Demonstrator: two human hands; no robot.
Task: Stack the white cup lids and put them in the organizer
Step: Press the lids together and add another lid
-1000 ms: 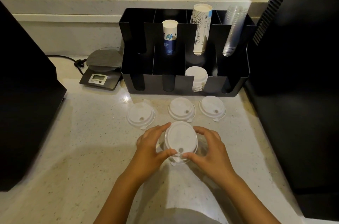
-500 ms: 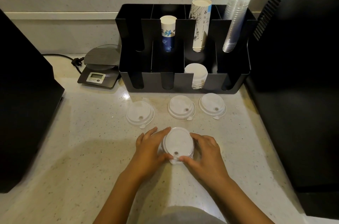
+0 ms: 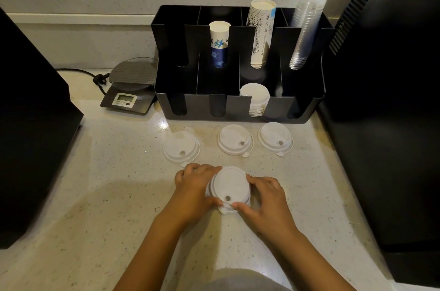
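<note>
Nearest the camera, both hands close on one short stack of white lids (image 3: 229,189) that sits on the pale speckled table (image 3: 95,207). The left hand (image 3: 194,191) cups its left side and the right hand (image 3: 264,197) its right side, the two thumbs meeting at the near edge by the sip hole. Each grip is curled around the stack's rim, pinching it from opposite sides. A second ago the top lid was held tilted and raised between the hands; now it lies flat and low, seated over what looks like at least one more lid beneath it, whose edge shows at the left. I judge that this lid has just been pressed home, so the stack has grown by one and the hands are squaring it up.

Just beyond the grip, three single lids lie apart in a row: one ahead and to the left (image 3: 181,149), one straight ahead (image 3: 235,139), one ahead and to the right (image 3: 275,138). They have not moved, so stacking is likely less than half done.

Farther still stands the black organizer (image 3: 312,104). Its front compartment right of centre already holds a pile of white lids (image 3: 256,99), which looks the likely place for this stack. Paper cups and clear cups fill its back slots.
</note>
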